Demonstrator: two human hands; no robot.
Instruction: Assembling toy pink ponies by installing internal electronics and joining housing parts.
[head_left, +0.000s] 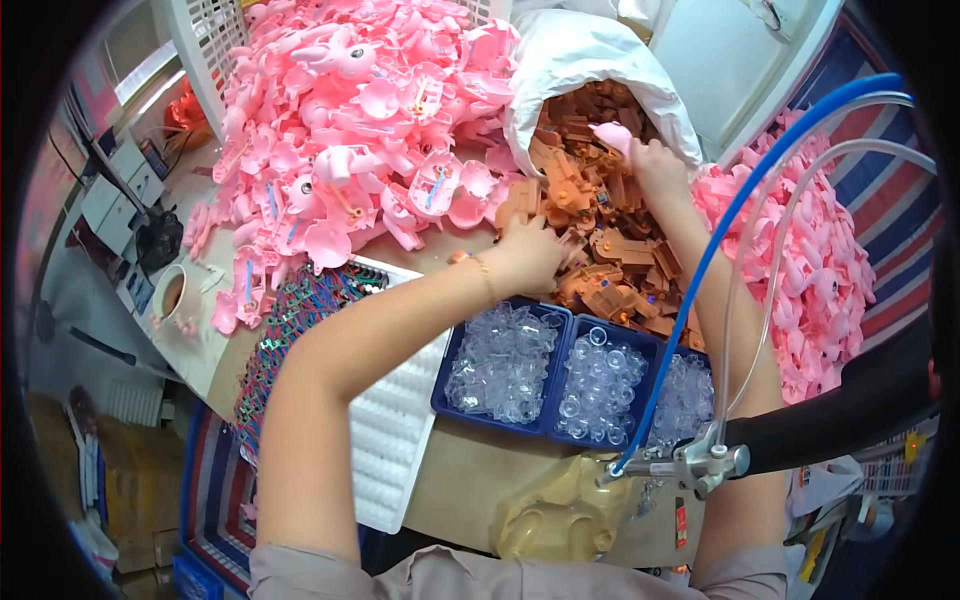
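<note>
My right hand [660, 172] reaches over the mouth of a white sack [575, 50], its fingers closed on a small pink plastic piece [612, 137]. Brown plastic parts [615, 245] spill out of the sack toward me in a heap. At the near left side of that heap, my left hand [530, 258] has its fingers bent round a brown plastic part [520, 200]; the fingertips are partly hidden. Just below the heap stand blue trays [562, 425] holding clear plastic pieces [505, 362].
Pink molded shells [380, 100] are piled at the far left, and pink parts [800, 270] at the right. Bundled coloured wires [290, 345] lie beside a white ribbed tray [385, 430]. A blue hose [720, 230] arches across the right to a metal fitting [690, 465]. A mug [175, 298] stands left.
</note>
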